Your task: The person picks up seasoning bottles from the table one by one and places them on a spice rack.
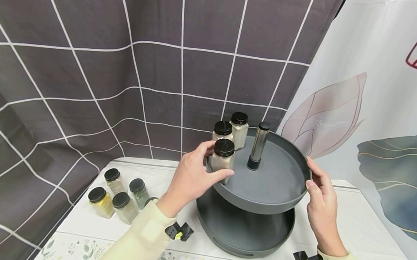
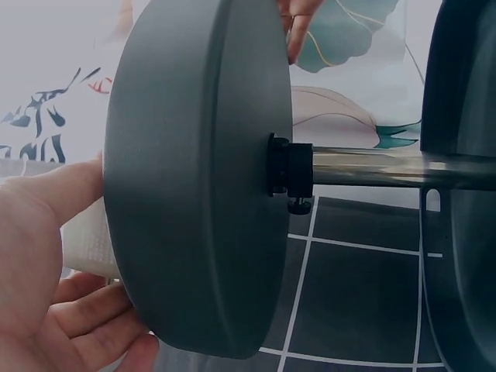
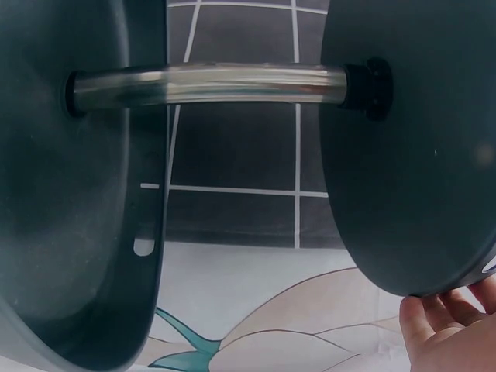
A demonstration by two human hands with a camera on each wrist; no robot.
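Note:
A dark grey two-tier round tray stands on the table, its upper tray above its lower tray. My left hand holds a black-lidded spice jar at the upper tray's left edge, thumb in front and fingers round the far side. Two more jars stand just behind it on that tray. At the opposite side, my right hand pinches the upper tray's rim, thumb on the inside. In the left wrist view, the tray's side hides most of the held jar.
Several spice jars with black lids, one with yellow contents, stand on the white tablecloth at left; my left sleeve partly covers one. A metal post rises from the upper tray. A dark checked curtain hangs behind.

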